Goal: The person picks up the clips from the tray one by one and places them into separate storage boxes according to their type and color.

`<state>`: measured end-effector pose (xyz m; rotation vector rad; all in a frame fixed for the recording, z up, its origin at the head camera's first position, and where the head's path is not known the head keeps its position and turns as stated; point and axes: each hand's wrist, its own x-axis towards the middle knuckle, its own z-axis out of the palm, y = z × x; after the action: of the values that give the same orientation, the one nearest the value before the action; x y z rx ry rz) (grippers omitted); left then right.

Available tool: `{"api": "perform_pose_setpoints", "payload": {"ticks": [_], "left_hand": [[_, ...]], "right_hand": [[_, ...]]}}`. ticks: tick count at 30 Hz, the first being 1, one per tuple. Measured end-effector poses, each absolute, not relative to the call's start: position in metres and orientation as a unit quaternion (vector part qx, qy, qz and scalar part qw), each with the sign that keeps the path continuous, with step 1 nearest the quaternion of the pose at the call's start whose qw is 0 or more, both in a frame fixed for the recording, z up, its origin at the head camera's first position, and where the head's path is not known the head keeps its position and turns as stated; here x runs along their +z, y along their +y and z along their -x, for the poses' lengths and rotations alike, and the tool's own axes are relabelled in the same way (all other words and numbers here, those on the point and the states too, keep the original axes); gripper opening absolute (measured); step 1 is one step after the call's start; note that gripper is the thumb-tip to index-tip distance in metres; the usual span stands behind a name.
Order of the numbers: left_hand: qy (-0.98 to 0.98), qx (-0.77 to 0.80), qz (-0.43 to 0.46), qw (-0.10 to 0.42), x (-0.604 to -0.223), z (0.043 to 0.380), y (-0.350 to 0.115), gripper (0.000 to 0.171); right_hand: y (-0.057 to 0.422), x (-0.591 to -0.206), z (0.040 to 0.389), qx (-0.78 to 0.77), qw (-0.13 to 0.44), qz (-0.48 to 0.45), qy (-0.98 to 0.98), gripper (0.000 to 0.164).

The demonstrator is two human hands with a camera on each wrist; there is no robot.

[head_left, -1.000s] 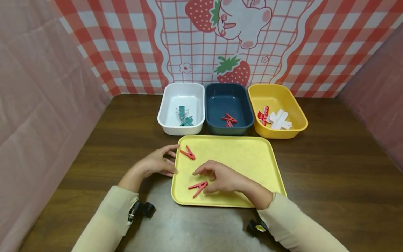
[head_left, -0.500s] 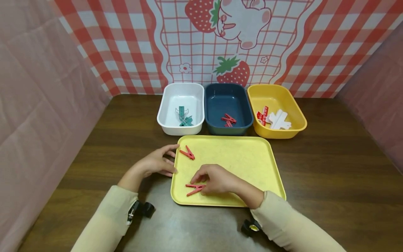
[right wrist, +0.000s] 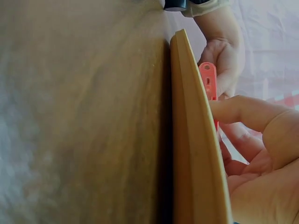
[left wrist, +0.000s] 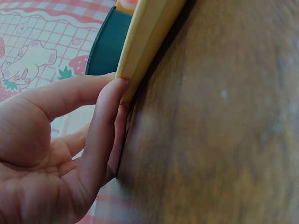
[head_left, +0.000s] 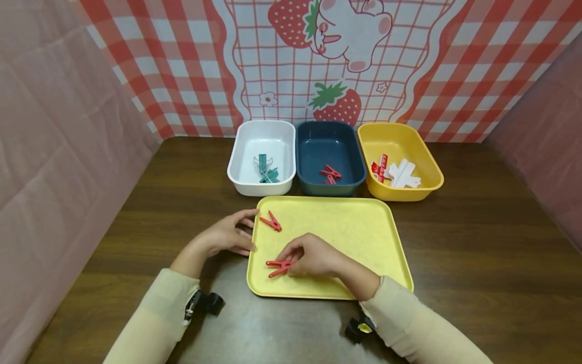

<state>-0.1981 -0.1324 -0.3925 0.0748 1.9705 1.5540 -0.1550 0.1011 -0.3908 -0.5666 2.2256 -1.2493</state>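
My right hand (head_left: 314, 257) pinches a red clothespin (head_left: 274, 264) by one end over the lower left part of the yellow tray (head_left: 345, 237). The clothespin's two legs point left, away from the fingers. In the right wrist view, one leg of this clothespin (right wrist: 208, 74) rises behind the tray's edge, next to the thumb. A second red clothespin (head_left: 272, 221) lies in the tray's upper left corner. My left hand (head_left: 226, 235) rests against the tray's left side; the left wrist view has its fingertips touching the rim (left wrist: 133, 51), fingers loosely bent.
Behind the tray stand three bins side by side. The white bin (head_left: 235, 174) holds green clips (head_left: 268, 174), the dark blue bin (head_left: 329, 189) red clothespins (head_left: 331, 173), the yellow bin (head_left: 409, 194) white clips (head_left: 402, 174) and a red one (head_left: 380, 168). A checked curtain (head_left: 182, 65) hangs behind.
The right hand has come down and left onto the lower clothespin, closed its fingers on one end, and shifted and turned it slightly. The left hand stays put at the tray.
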Motion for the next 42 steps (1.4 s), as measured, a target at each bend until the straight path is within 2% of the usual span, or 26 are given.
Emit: {"api": "perform_pose_setpoints", "payload": {"ticks": [8,13,24,42], "left_hand": [[0.749,0.586,-0.019,0.308,-0.393,0.198,-0.131,0.086],[0.748,0.587,-0.02,0.31,-0.393,0.198,-0.131,0.087],[0.748,0.587,-0.019,0.311,-0.391,0.197,-0.131,0.087],[0.743,0.592,-0.021,0.312,-0.39,0.197,-0.132,0.087]], "right_hand": [[0.106,-0.39,0.16,-0.545,0.301,0.142,0.769,0.026],[0.109,-0.39,0.162,-0.587,0.302,0.106,0.743,0.029],[0.117,-0.386,0.169,-0.656,0.269,0.028,0.704,0.034],[0.128,-0.373,0.185,-0.676,0.171,-0.007,0.717,0.036]]}}
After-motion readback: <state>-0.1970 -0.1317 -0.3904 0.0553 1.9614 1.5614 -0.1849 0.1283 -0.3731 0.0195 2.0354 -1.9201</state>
